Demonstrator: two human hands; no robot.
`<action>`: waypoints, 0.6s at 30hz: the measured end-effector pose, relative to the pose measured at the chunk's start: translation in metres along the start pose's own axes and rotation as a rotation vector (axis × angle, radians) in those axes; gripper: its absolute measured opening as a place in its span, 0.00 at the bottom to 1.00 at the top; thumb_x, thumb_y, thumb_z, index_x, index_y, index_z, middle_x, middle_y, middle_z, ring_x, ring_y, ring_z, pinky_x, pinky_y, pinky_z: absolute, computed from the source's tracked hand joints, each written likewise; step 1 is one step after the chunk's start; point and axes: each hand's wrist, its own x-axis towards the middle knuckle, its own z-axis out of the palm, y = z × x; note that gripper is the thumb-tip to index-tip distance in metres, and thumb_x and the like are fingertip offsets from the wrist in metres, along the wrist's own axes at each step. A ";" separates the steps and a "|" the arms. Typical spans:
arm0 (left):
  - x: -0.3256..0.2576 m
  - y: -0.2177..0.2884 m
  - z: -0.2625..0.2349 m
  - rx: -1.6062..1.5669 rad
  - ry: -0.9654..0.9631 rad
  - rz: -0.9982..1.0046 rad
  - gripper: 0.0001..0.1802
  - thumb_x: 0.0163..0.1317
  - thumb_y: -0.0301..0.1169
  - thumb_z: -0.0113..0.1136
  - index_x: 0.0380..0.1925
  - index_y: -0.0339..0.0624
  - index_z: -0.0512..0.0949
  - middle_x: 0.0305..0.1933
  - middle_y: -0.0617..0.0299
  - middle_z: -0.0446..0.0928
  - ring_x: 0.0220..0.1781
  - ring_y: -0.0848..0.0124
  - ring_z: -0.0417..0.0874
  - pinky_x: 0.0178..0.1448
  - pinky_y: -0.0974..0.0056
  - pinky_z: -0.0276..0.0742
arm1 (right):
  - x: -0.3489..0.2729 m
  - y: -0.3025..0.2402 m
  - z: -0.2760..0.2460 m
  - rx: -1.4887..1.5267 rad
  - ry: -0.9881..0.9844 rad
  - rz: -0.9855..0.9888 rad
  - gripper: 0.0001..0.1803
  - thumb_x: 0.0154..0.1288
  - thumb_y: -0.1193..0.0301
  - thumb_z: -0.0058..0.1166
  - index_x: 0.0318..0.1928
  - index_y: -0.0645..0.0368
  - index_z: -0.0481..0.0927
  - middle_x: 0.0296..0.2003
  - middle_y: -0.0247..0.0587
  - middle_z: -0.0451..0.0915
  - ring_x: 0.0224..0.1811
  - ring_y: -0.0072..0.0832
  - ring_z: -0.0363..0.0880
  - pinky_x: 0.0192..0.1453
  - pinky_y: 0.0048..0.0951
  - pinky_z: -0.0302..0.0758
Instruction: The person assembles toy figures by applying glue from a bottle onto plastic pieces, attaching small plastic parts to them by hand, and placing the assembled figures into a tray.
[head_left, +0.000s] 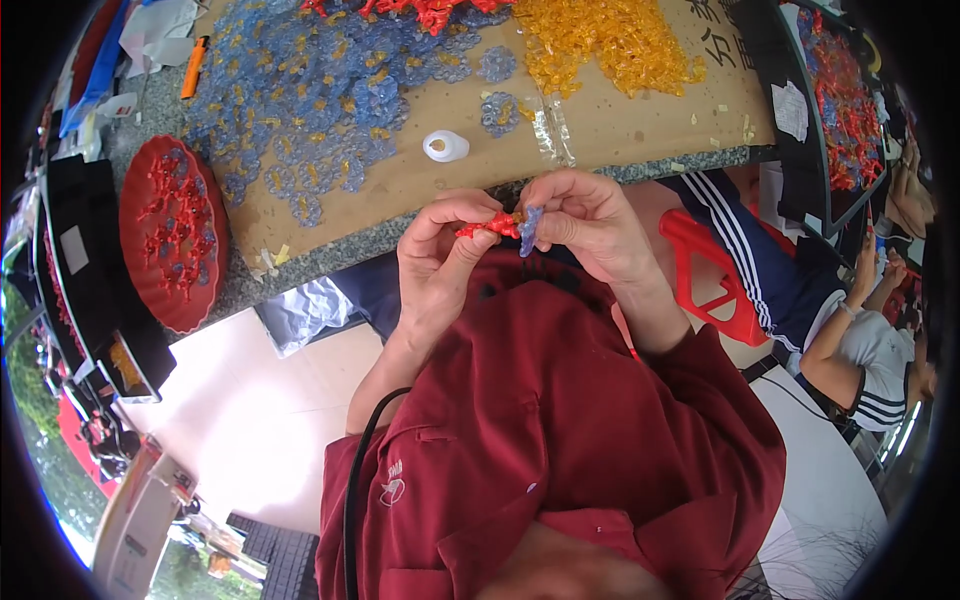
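Observation:
My left hand [432, 262] pinches a small red branching plastic piece [492, 229] between thumb and fingers, just off the table's near edge. Closed on a translucent blue flower-shaped plastic piece [530, 234], my right hand [592, 232] faces it. The two pieces meet between my fingertips, with a bit of yellow showing at the join. Whether they are fixed together is too small to tell. Beyond my hands, a small white bottle [452, 148] lies on the brown cardboard [640, 125]. Loose blue flower pieces [498, 112] rest near it.
A large heap of blue pieces [290, 80], some with yellow bits, covers the left of the cardboard. Yellow pieces [610, 45] and red pieces [430, 10] lie farther back. A red scalloped plate [135, 215] holds assembled pieces. A red stool [685, 240] and another person [850, 350] are right.

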 end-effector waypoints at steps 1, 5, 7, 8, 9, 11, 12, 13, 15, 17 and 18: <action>0.000 0.001 0.000 0.026 -0.007 0.015 0.08 0.56 0.18 0.55 0.37 0.35 0.73 0.44 0.56 0.71 0.43 0.73 0.74 0.47 0.70 0.72 | 0.000 0.000 0.000 -0.001 -0.001 0.001 0.11 0.58 0.80 0.53 0.42 0.65 0.75 0.31 0.35 0.78 0.32 0.17 0.75 0.35 0.16 0.73; 0.000 0.002 0.000 0.102 -0.007 0.061 0.08 0.56 0.18 0.55 0.37 0.35 0.73 0.44 0.56 0.71 0.43 0.73 0.74 0.47 0.71 0.72 | -0.004 -0.002 0.004 -0.102 0.027 -0.033 0.11 0.56 0.83 0.53 0.42 0.66 0.75 0.32 0.36 0.77 0.34 0.19 0.76 0.38 0.18 0.74; -0.001 0.003 0.000 0.140 -0.013 0.068 0.08 0.56 0.18 0.55 0.37 0.35 0.74 0.43 0.55 0.71 0.43 0.72 0.74 0.47 0.70 0.72 | -0.005 -0.004 0.009 -0.179 0.040 -0.082 0.11 0.55 0.84 0.53 0.41 0.66 0.75 0.33 0.37 0.77 0.34 0.19 0.76 0.39 0.19 0.74; -0.001 0.004 0.000 0.177 -0.018 0.073 0.08 0.55 0.19 0.56 0.37 0.35 0.74 0.43 0.55 0.72 0.43 0.72 0.74 0.47 0.70 0.72 | -0.006 -0.004 0.010 -0.220 0.028 -0.130 0.10 0.54 0.84 0.54 0.39 0.67 0.76 0.34 0.38 0.76 0.35 0.20 0.76 0.40 0.19 0.74; -0.001 0.005 0.001 0.177 -0.017 0.074 0.08 0.55 0.19 0.56 0.37 0.35 0.74 0.43 0.55 0.72 0.43 0.72 0.74 0.47 0.70 0.72 | -0.006 -0.004 0.012 -0.261 0.016 -0.179 0.10 0.53 0.85 0.54 0.38 0.67 0.77 0.35 0.39 0.76 0.36 0.21 0.76 0.41 0.19 0.75; -0.001 0.007 0.002 0.187 -0.023 0.057 0.07 0.55 0.18 0.56 0.35 0.35 0.75 0.42 0.55 0.72 0.43 0.71 0.75 0.48 0.69 0.72 | -0.008 -0.004 0.016 -0.355 0.031 -0.227 0.09 0.52 0.85 0.55 0.37 0.67 0.77 0.35 0.39 0.76 0.36 0.22 0.76 0.40 0.20 0.74; -0.001 0.007 0.001 0.187 -0.023 0.058 0.07 0.55 0.18 0.56 0.35 0.35 0.75 0.42 0.55 0.72 0.43 0.71 0.75 0.48 0.69 0.72 | -0.009 -0.004 0.017 -0.448 0.046 -0.277 0.09 0.51 0.85 0.57 0.35 0.67 0.78 0.35 0.40 0.75 0.36 0.22 0.76 0.40 0.20 0.74; 0.000 0.008 0.000 0.198 -0.034 0.066 0.07 0.54 0.19 0.58 0.34 0.35 0.75 0.42 0.55 0.72 0.43 0.71 0.75 0.47 0.69 0.72 | -0.010 -0.003 0.017 -0.448 0.046 -0.277 0.09 0.51 0.85 0.57 0.35 0.67 0.78 0.35 0.40 0.75 0.36 0.22 0.76 0.40 0.20 0.74; 0.001 0.006 -0.002 0.209 -0.047 0.075 0.07 0.53 0.19 0.59 0.33 0.35 0.76 0.42 0.55 0.72 0.43 0.71 0.75 0.47 0.68 0.73 | -0.010 -0.002 0.017 -0.615 0.057 -0.384 0.09 0.49 0.83 0.59 0.34 0.65 0.79 0.34 0.40 0.76 0.35 0.24 0.76 0.39 0.22 0.73; 0.001 0.004 -0.004 0.041 -0.085 0.073 0.07 0.51 0.20 0.61 0.32 0.35 0.76 0.41 0.55 0.73 0.43 0.70 0.75 0.47 0.67 0.73 | -0.012 -0.007 0.021 -0.701 0.028 -0.433 0.10 0.48 0.83 0.60 0.34 0.66 0.78 0.34 0.43 0.76 0.36 0.27 0.76 0.39 0.24 0.73; 0.002 0.004 -0.005 0.042 -0.086 0.072 0.07 0.51 0.20 0.61 0.32 0.35 0.76 0.41 0.55 0.73 0.43 0.70 0.75 0.47 0.67 0.73 | -0.013 -0.008 0.023 -0.786 -0.003 -0.480 0.11 0.47 0.84 0.61 0.34 0.66 0.77 0.34 0.45 0.76 0.36 0.30 0.76 0.40 0.27 0.74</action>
